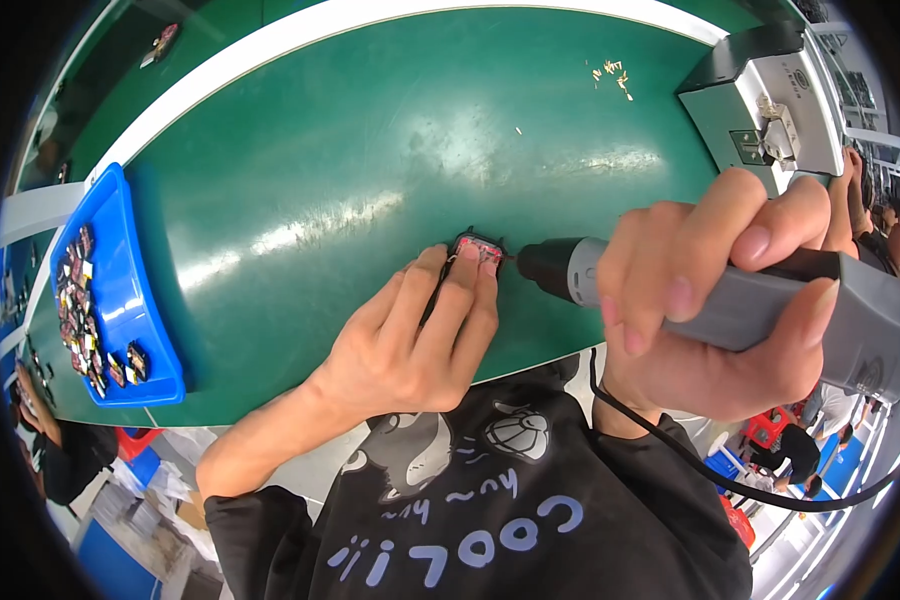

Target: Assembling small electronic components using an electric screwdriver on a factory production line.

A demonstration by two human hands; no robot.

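Note:
My right hand (715, 300) is wrapped around a grey electric screwdriver (830, 325), which lies nearly level with its black nose pointing left. The screwdriver's tip is at the right edge of a small black-cased device (482, 243) with red parts showing inside. On the green table, my left hand (410, 330) steadies that device, its fingertips pressed onto the top and covering much of it. Whether the bit touches a screw is too small to tell.
At the left stands a blue tray (135, 310) with many small electronic units (82, 310). A silver and black box-shaped machine (765, 110) sits at the far right, near scattered small brass-coloured pieces (613, 78). The screwdriver's black cable (690, 465) loops below my right hand. Other people are at both sides.

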